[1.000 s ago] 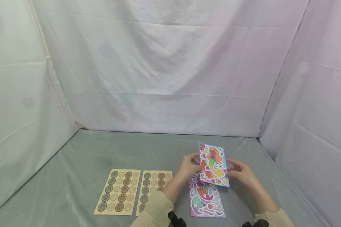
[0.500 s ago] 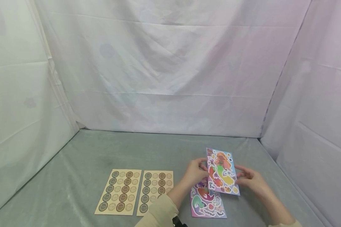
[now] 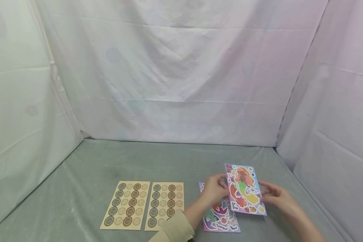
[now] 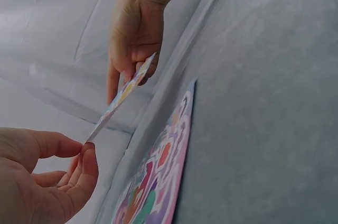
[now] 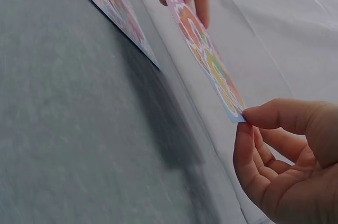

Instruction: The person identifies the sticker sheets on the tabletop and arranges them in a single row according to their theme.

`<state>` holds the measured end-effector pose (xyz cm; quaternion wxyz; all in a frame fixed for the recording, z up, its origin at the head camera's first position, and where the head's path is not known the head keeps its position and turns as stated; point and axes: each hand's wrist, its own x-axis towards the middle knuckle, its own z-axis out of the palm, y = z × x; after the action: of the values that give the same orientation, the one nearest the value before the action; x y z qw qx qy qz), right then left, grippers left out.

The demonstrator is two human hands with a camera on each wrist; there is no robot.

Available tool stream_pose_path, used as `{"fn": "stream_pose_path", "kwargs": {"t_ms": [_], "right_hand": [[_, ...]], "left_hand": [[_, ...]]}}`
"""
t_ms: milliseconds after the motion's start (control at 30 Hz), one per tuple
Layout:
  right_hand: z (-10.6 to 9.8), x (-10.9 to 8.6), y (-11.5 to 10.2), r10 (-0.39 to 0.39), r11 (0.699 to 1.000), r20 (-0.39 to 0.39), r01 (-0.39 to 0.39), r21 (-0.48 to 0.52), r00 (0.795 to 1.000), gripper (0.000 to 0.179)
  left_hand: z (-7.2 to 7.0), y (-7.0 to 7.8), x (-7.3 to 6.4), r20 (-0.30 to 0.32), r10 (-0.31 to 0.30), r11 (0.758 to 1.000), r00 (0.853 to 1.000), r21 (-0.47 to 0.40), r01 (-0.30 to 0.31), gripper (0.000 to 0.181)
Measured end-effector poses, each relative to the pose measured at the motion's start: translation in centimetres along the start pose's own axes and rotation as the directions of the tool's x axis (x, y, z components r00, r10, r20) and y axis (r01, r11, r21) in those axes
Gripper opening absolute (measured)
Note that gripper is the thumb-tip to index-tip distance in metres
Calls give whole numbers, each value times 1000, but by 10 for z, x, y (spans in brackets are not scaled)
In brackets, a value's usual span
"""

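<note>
A mermaid sticker sheet is held up off the table between both hands. My left hand pinches its left edge, thumb and fingers on either face, as the left wrist view shows. On the opposite edge, my right hand pinches the sheet between thumb and fingertips. Below and to the left lies a second mermaid sticker sheet, flat on the grey cloth; the left hand and the raised sheet cover part of it. The raised sheet casts a shadow on the cloth in the right wrist view.
Two cream sheets of round label stickers lie side by side on the left, the outer sheet and the inner sheet, the latter partly behind the left sleeve. White curtains enclose the grey table at back and sides.
Both hands have carried the raised mermaid sheet to the right and toward the near side, uncovering less-overlapped parts of the lower sheet. The flat sheets stay put.
</note>
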<state>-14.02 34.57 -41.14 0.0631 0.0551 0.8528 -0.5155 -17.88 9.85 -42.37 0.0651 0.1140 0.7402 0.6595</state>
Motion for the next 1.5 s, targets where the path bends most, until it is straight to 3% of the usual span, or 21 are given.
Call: {"fn": "stream_pose_path", "kwargs": {"t_ms": [233,633,1033,1167,1500], "right_hand": [[-10,-7,7,6,1000,38,-6,0,999,72],[-20,-9,18,1,998,130,-9,65,992,70],[-25,-8,28,-37,996,164,22,91,986,69],[-26,-7,31,-32,996,170,17,90,985,69],[-27,-7,35,6,997,166,-19,79,986,66]], "left_hand": [[11,2,-8,-14,-47,998,999,45,48,58],[20,-2,-17,4,-49,995,999,84,49,62],[27,-6,-21,24,-72,987,997,148,68,68],[30,-4,-23,36,-102,984,994,153,95,68],[30,-4,-26,70,-111,976,991,194,96,70]]}}
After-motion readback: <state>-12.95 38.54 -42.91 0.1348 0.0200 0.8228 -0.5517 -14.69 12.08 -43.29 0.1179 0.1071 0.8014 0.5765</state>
